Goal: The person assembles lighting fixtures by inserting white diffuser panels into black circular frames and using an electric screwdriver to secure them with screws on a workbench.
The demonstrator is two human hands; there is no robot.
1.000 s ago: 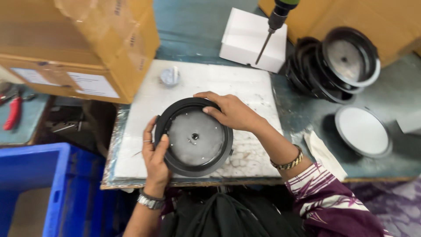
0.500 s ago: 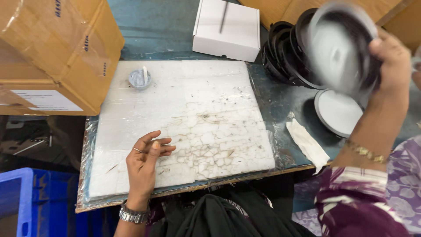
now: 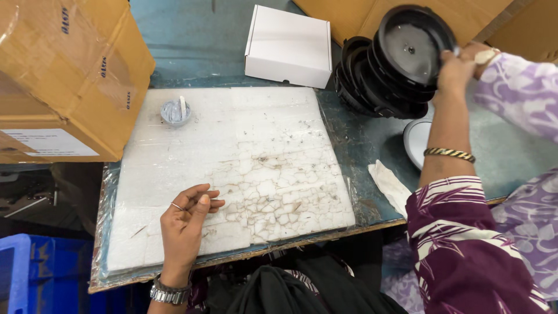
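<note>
Your right hand [image 3: 459, 70] pinching the black round disc [image 3: 414, 46] by its rim (atop the stack [image 3: 372, 87]), fingers just right of it, your left hand [image 3: 185, 224] loosely curled, empty, on the white board [image 3: 256, 151].

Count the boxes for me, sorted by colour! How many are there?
White flat cardboard box: 1
Brown cardboard boxes, one at the left, one at the top right: 2
Total: 3
</note>
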